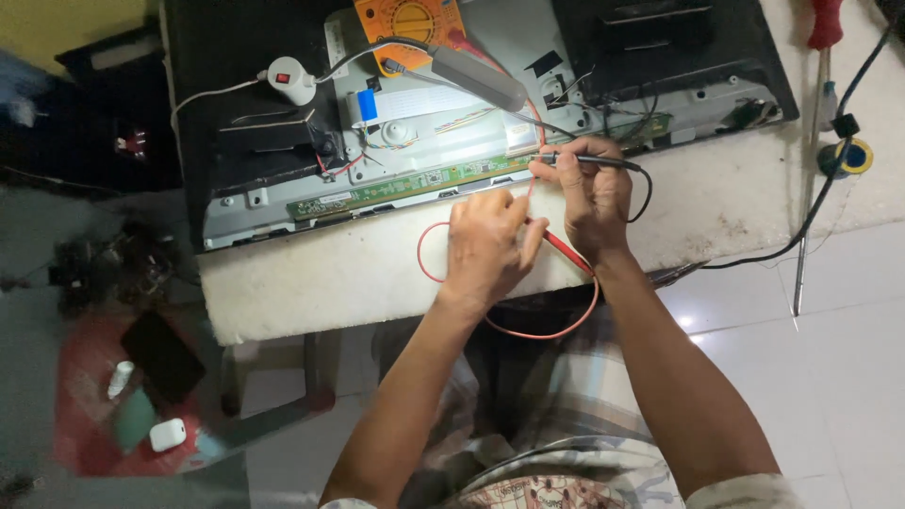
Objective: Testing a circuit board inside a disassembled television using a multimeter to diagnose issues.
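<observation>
A wide, flat grey metal panel [452,141] with black plastic covers lies on the pale, foam-like padded surface [311,283]. Along its near edge runs a long, narrow green circuit strip [415,181]. The right hand [592,193] pinches a slim black probe [594,160], tip at the strip. The left hand [485,247] curls around a red probe [564,250], its thin red lead [542,332] looping below.

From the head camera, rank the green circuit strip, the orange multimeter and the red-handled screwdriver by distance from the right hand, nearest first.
1. Green circuit strip: just left of the right hand, by its fingertips.
2. Orange multimeter: up at the panel's far edge, to the left.
3. Red-handled screwdriver: far top right corner.
</observation>
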